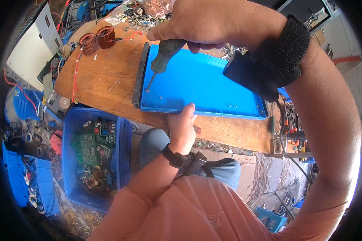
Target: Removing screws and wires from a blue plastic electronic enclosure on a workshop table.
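A shallow blue metal casing [197, 80] with a dark strip [140, 76] along its left end lies on the wooden table. My right hand [201, 24] is closed around the dark handle of a screwdriver [163, 58]. The shaft slants down to the left end of the casing, where its tip meets or nearly meets the blue floor. A few small screws [232, 106] lie loose inside, towards the near right. My left hand [182, 126] grips the casing's near edge, thumb on top and fingers mostly hidden beneath.
Two copper-wound coils [96, 40] with red leads stand on the wooden table [108, 76] at the far left. Small metal parts [145, 14] are heaped at the back. Below left, a blue crate [70, 152] holds circuit boards. Tools [293, 124] cluster at the right edge.
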Available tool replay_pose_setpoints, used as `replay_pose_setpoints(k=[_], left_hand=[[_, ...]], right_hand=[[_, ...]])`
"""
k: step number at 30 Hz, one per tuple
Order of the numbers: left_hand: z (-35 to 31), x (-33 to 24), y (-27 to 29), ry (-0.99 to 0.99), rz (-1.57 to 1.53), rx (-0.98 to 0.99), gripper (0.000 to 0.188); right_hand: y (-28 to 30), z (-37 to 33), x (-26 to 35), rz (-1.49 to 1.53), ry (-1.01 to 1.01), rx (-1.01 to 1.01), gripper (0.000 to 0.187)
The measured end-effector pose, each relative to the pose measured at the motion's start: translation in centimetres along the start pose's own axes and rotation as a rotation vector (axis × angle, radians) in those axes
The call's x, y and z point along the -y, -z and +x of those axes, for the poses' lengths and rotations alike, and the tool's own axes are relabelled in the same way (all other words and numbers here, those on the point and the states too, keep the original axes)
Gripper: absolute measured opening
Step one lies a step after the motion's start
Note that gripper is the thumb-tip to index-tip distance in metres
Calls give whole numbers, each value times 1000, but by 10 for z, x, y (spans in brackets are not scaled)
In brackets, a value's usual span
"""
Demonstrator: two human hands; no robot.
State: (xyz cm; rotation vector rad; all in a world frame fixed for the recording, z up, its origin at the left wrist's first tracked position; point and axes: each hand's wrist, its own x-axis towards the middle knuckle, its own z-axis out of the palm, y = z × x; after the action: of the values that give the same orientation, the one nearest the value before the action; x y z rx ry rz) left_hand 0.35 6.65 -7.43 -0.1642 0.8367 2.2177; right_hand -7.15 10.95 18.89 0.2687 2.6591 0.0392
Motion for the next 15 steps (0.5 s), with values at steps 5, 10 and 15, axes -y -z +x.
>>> replay_pose_setpoints(k=[5,10,15], left_hand=[[-4,-3,-12,-18,-62,-33,14],[-4,-6,-4,64,111,-25,24],[-5,-8,-6,36,121,-22,28]], right_hand=[[-18,33,-33,-166,483,-433,23],[11,-13,-9,96,501,-145,29],[-5,29,-41,-395,668,-273,31]])
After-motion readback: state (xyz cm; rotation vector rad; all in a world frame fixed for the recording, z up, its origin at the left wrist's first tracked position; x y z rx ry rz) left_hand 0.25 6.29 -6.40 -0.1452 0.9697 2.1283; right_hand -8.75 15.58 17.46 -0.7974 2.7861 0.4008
